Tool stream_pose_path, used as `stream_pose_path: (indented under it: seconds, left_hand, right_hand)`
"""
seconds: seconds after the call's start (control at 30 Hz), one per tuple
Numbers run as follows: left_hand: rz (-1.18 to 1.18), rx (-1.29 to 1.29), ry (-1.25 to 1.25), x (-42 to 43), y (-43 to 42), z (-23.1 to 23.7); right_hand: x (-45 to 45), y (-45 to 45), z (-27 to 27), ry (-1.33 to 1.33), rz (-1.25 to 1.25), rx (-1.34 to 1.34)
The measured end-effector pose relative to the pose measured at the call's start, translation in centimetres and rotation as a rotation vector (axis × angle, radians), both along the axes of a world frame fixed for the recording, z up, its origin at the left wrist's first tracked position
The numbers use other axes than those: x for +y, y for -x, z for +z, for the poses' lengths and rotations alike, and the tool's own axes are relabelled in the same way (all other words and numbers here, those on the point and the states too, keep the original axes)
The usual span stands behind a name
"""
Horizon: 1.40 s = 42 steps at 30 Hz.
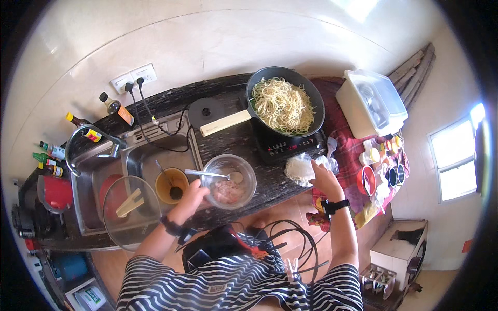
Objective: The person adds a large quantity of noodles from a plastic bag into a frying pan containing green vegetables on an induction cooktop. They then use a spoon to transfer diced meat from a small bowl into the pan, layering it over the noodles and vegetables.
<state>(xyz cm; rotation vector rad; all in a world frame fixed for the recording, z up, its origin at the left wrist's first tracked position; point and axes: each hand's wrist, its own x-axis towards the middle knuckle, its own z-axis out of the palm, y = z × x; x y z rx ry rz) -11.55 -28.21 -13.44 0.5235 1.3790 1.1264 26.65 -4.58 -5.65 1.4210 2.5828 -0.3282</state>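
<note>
My left hand (190,198) grips the left rim of a clear bowl (251,180) that holds pink minced meat (228,191) and a metal spoon (206,173). My right hand (325,179) reaches to a clear plastic bag (298,170) with white contents at the counter's front edge; whether its fingers pinch the bag cannot be told. Behind the bag, a dark frying pan (252,83) full of pale noodle-like strands (284,105) stands on an induction cooktop (288,149), its pale handle (225,123) pointing left.
Left of the bowl are a yellow container (161,190), a glass lid (132,229) over the sink (87,217) and a faucet (95,130). A black cord (163,149) crosses the sink. Sauce bottles (118,110) line the back. At right stand a lidded plastic box (354,105) and small jars (369,155).
</note>
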Motion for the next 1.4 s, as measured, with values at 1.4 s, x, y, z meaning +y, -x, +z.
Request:
stream_pose_path:
  seconds: [1.4]
  left_hand:
    - [0.158,-0.09,-0.023,5.0,-1.0,-1.4]
  right_hand:
    - [-3.6,13.1,-1.6,0.318,0.251,0.358]
